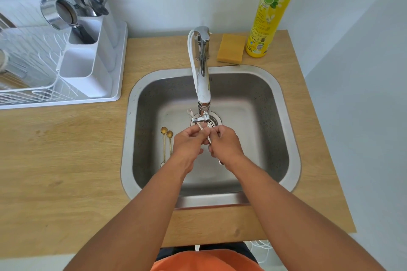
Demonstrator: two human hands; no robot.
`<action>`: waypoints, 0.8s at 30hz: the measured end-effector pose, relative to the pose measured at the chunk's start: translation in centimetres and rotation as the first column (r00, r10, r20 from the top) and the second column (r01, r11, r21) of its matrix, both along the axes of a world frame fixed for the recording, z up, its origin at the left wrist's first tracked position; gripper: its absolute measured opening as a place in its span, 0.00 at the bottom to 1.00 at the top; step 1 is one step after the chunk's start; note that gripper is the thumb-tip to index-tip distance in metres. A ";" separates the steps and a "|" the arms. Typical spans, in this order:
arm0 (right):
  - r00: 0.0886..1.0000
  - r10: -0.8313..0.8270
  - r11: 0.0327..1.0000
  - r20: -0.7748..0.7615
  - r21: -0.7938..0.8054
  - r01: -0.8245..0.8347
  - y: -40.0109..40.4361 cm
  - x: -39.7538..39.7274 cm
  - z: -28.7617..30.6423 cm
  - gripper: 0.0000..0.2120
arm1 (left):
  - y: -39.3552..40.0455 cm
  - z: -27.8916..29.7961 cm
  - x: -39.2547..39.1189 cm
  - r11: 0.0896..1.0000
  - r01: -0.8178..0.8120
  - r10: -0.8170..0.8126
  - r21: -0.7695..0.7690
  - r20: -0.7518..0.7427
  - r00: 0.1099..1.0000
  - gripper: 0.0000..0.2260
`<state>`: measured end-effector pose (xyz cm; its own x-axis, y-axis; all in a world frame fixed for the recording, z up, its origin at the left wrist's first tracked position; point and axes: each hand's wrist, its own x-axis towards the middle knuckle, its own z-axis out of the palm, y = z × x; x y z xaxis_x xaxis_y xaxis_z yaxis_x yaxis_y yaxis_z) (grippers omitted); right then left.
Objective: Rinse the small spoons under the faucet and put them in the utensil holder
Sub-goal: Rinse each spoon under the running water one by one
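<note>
At frame centre, both hands meet over the sink (284, 116). The left hand (189, 143) and the right hand (224, 145) each pinch one silver spoon (208, 138), its long axis slanting from lower right up to upper left, toward the faucet (203, 86) just beyond. Two gold spoons (166, 141) lie side by side on the basin floor, just left of the left hand, handles pointing toward the viewer. The utensil holder (88, 57) stands well apart, upper left, on the left hand's side.

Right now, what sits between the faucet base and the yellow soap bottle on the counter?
In the head view, an orange-yellow sponge lies flat on the wooden counter between the faucet base and the yellow soap bottle, close beside the bottle.
</note>
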<state>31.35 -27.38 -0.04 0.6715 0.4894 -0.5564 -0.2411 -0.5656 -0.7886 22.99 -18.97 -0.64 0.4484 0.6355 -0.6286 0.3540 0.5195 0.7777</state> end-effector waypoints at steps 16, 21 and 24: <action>0.998 0.048 0.987 -0.048 0.157 -0.040 0.0 -1.0 -0.2 0.11 | 1.0 0.0 -1.0 0.969 -0.038 0.041 0.243 -0.007 0.999 0.05; 0.995 0.031 0.990 -0.095 0.141 -0.018 -1.8 -0.5 -0.6 0.11 | 0.3 0.2 -0.3 0.964 0.020 -0.011 0.266 -0.035 0.999 0.04; 0.987 0.034 0.990 -0.156 0.142 -0.012 -2.6 -0.2 -0.8 0.10 | 0.1 0.1 0.1 0.967 0.081 -0.069 0.242 -0.056 0.996 0.04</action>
